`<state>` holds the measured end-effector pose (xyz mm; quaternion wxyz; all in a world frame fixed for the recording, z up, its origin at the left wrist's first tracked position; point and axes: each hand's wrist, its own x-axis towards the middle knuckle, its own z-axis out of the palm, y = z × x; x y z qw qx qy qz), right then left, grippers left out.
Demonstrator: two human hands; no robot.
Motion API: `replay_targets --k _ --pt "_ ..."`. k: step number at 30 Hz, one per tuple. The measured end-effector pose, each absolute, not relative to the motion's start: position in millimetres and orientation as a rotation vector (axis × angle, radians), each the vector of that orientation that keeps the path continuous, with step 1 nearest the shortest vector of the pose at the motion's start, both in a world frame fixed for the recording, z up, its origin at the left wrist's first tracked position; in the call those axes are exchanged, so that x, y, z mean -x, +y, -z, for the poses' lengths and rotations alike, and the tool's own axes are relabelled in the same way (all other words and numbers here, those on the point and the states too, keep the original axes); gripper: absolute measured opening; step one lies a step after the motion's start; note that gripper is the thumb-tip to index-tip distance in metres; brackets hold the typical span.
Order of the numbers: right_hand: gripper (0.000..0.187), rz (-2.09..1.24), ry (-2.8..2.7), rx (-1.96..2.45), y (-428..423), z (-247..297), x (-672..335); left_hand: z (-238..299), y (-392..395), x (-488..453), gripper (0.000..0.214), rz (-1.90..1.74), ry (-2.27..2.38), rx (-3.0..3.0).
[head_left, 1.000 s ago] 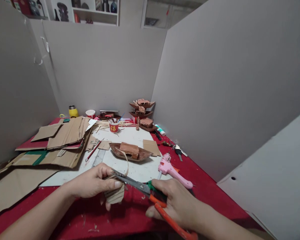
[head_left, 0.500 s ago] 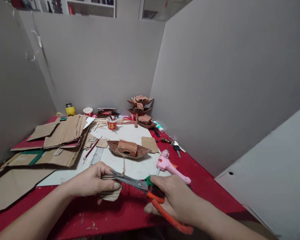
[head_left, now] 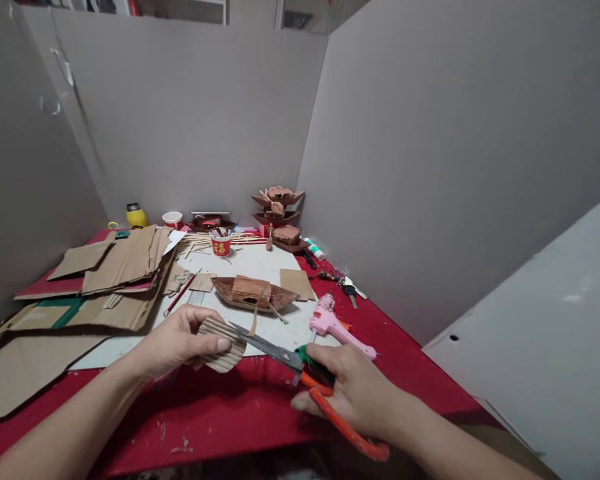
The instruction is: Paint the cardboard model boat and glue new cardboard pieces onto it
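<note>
"Right hand (head_left: 354, 393) first: what's it doing?"

"Grasping the scissors (head_left: 286, 357), fingers wrapped round the handles. The left hand (head_left: 180, 339) pinches a piece of corrugated cardboard (head_left: 224, 362) between thumb and fingers, the blade tips at its edge."

"And the narrow strip (head_left: 254, 321) by the blades?"

"It shows just above them; whether it's attached, I can't tell."

"What's underneath?"

"A red cloth (head_left: 230, 420) over the worktop, flecked with scraps, and a white board (head_left: 265, 263) on top. A pink glue gun (head_left: 330, 325) lies to the right, stacked cardboard (head_left: 123, 265) to the left, and a brown model boat (head_left: 253, 291) sits just beyond the blades."

"Farther back?"

"A red paper cup (head_left: 221, 247), thin wooden sticks (head_left: 247, 239), more model boats (head_left: 287, 235), then grey partitions (head_left: 200, 113) on three sides."
</note>
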<state>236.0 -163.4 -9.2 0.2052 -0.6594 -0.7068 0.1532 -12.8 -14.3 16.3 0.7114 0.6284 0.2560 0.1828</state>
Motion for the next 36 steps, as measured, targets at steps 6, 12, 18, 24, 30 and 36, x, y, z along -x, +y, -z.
replay_targets --k 6,12,18,24,30,36 --pt "0.052 -0.499 -1.921 1.820 -168.4 14.4 -234.2 -20.3 -15.7 13.3 0.021 -0.384 0.574 -1.351" --pt "0.051 -0.597 -1.860 1.805 -171.5 18.0 -232.1 -25.3 -15.6 14.5 0.022 -0.344 0.559 -1.360" --pt "0.051 -0.654 -1.863 1.751 -173.4 20.2 -229.3 -30.4 -16.8 16.4 0.019 -0.302 0.551 -1.299" --pt "0.053 -0.641 -1.817 1.728 -172.3 23.4 -227.4 -31.5 -14.8 18.2 0.021 -0.260 0.542 -1.370" --pt "0.044 -0.636 -1.775 1.744 -172.1 20.9 -230.4 -31.5 -15.0 16.9 0.023 -0.322 0.430 -1.495" --pt "0.037 -0.817 -1.719 1.574 -170.3 14.2 -227.8 -23.1 -18.2 12.5 0.023 -0.337 0.436 -1.363"
